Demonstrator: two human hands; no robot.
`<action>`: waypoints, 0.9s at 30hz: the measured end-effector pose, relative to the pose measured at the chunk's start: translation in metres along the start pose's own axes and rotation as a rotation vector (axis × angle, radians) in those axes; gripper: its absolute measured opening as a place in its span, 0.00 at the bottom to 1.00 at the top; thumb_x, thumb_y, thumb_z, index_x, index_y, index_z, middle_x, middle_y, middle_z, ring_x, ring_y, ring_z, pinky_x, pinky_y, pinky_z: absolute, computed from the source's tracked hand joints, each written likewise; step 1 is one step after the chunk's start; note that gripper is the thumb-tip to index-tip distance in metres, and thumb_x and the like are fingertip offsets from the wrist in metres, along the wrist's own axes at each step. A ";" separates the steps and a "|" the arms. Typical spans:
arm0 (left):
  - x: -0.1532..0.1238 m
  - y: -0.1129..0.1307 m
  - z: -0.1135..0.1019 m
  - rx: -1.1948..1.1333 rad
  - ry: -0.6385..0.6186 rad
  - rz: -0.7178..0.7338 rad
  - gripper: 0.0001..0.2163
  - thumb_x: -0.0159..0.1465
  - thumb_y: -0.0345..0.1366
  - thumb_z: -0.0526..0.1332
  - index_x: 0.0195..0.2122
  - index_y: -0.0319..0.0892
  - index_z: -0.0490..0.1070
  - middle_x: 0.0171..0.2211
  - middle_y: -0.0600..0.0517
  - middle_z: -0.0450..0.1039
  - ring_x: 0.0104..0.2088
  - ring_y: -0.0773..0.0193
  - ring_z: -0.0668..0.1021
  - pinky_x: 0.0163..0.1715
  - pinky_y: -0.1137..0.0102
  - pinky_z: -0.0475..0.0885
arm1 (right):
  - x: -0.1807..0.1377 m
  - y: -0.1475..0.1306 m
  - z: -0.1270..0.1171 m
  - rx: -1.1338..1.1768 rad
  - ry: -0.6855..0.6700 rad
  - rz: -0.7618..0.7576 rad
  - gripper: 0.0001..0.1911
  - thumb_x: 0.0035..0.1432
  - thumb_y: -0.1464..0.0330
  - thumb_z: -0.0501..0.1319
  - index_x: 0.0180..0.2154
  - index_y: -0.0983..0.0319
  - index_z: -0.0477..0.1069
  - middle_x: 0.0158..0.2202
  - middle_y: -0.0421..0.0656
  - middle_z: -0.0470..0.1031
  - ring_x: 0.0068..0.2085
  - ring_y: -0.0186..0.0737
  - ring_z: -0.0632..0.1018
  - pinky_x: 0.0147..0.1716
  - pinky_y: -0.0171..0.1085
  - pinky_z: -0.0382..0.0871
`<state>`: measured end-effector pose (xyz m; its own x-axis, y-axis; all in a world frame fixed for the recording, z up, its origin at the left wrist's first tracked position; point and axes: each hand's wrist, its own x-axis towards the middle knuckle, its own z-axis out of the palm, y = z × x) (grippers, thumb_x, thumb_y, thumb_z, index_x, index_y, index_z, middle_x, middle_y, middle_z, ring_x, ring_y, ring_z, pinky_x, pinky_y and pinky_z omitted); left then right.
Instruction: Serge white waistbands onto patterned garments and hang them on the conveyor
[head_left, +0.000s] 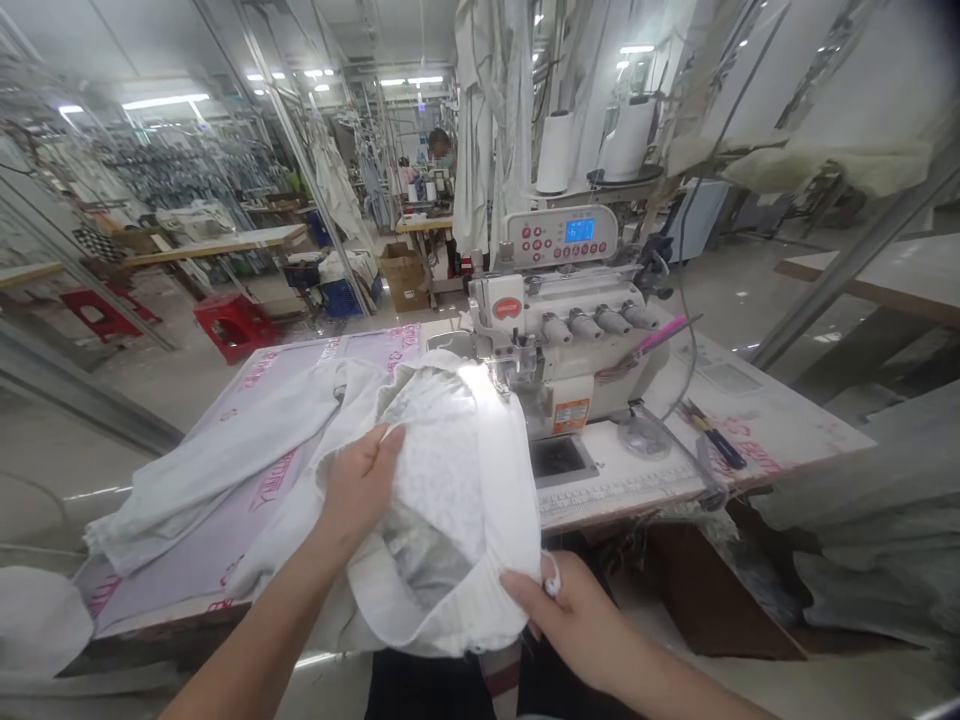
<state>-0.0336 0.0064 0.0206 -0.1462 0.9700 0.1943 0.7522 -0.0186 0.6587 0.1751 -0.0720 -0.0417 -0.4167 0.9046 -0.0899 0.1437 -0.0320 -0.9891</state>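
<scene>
A white garment lies bunched on the sewing table, its far edge under the needle area of the white overlock sewing machine. My left hand presses on the garment's left side, fingers curled over a fold of the cloth. My right hand grips the garment's near hem at the table's front edge, fingers closed on the fabric. One long sleeve or panel of the garment trails off to the left across the table.
Tools with dark handles lie right of the machine. Thread cones stand behind it. Red stools, a cardboard box and other tables fill the floor beyond. A person sits far back. Grey cloth is piled at right.
</scene>
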 end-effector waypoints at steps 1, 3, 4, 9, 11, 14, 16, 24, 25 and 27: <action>0.007 0.002 0.001 0.013 0.019 0.012 0.17 0.61 0.47 0.46 0.22 0.40 0.59 0.19 0.56 0.56 0.23 0.69 0.62 0.24 0.75 0.57 | 0.006 -0.002 -0.003 -0.010 0.006 -0.003 0.21 0.56 0.55 0.50 0.19 0.64 0.55 0.17 0.37 0.56 0.20 0.29 0.59 0.19 0.30 0.52; 0.022 0.006 0.001 0.020 0.047 0.065 0.17 0.61 0.46 0.46 0.21 0.40 0.57 0.18 0.57 0.54 0.22 0.70 0.61 0.24 0.75 0.56 | 0.018 -0.006 -0.011 -0.027 0.010 0.006 0.22 0.56 0.55 0.50 0.18 0.64 0.55 0.16 0.37 0.56 0.19 0.29 0.59 0.19 0.30 0.52; 0.031 0.008 0.001 0.021 0.059 0.100 0.17 0.61 0.46 0.46 0.21 0.40 0.56 0.18 0.57 0.54 0.22 0.70 0.61 0.24 0.75 0.56 | 0.024 -0.008 -0.014 -0.037 0.013 0.012 0.22 0.55 0.55 0.50 0.18 0.63 0.55 0.15 0.37 0.56 0.19 0.29 0.59 0.18 0.30 0.52; 0.073 0.015 0.004 0.080 0.141 0.220 0.16 0.62 0.42 0.46 0.20 0.40 0.55 0.17 0.56 0.55 0.22 0.69 0.62 0.24 0.74 0.56 | 0.056 -0.018 -0.033 -0.046 0.044 -0.030 0.20 0.55 0.58 0.52 0.19 0.64 0.58 0.16 0.38 0.60 0.19 0.31 0.64 0.20 0.31 0.57; 0.073 0.019 0.009 0.156 0.247 0.295 0.12 0.61 0.39 0.47 0.24 0.40 0.59 0.21 0.54 0.61 0.26 0.65 0.66 0.28 0.72 0.59 | 0.070 -0.023 -0.040 -0.049 0.067 -0.023 0.18 0.54 0.59 0.53 0.20 0.64 0.59 0.16 0.38 0.62 0.20 0.31 0.65 0.21 0.31 0.58; 0.039 0.022 0.020 0.249 0.251 0.393 0.08 0.60 0.39 0.50 0.32 0.40 0.62 0.29 0.51 0.64 0.31 0.62 0.67 0.32 0.69 0.62 | 0.085 -0.029 -0.049 -0.010 0.059 0.000 0.16 0.54 0.60 0.54 0.21 0.65 0.61 0.16 0.38 0.62 0.19 0.31 0.65 0.21 0.31 0.59; 0.005 0.017 0.026 0.264 0.040 0.365 0.09 0.60 0.42 0.51 0.34 0.41 0.62 0.28 0.52 0.64 0.28 0.63 0.67 0.28 0.70 0.62 | 0.091 -0.033 -0.052 0.044 0.046 -0.007 0.15 0.54 0.61 0.54 0.22 0.65 0.62 0.16 0.37 0.62 0.19 0.30 0.65 0.20 0.30 0.59; -0.034 -0.011 0.030 0.457 -0.113 0.489 0.11 0.62 0.40 0.48 0.29 0.39 0.63 0.29 0.48 0.65 0.32 0.60 0.68 0.33 0.66 0.62 | 0.089 -0.038 -0.053 0.013 0.099 0.085 0.16 0.55 0.64 0.54 0.20 0.65 0.60 0.13 0.37 0.63 0.14 0.27 0.60 0.14 0.28 0.52; -0.032 -0.010 0.028 0.483 -0.164 0.457 0.12 0.62 0.40 0.47 0.28 0.39 0.62 0.26 0.49 0.64 0.29 0.61 0.67 0.30 0.67 0.61 | 0.090 -0.038 -0.053 0.008 0.106 0.084 0.16 0.55 0.64 0.54 0.19 0.65 0.60 0.13 0.37 0.63 0.14 0.27 0.60 0.14 0.28 0.52; -0.037 -0.003 0.021 0.463 -0.288 0.378 0.14 0.63 0.40 0.45 0.26 0.39 0.62 0.22 0.51 0.62 0.24 0.63 0.66 0.26 0.70 0.59 | 0.093 -0.039 -0.054 0.006 0.125 0.088 0.16 0.55 0.64 0.55 0.19 0.65 0.60 0.13 0.37 0.64 0.14 0.27 0.60 0.14 0.28 0.52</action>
<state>-0.0168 -0.0247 -0.0038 0.3115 0.9443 0.1062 0.9258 -0.3268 0.1899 0.1795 0.0361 -0.0046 -0.2874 0.9442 -0.1610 0.1690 -0.1155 -0.9788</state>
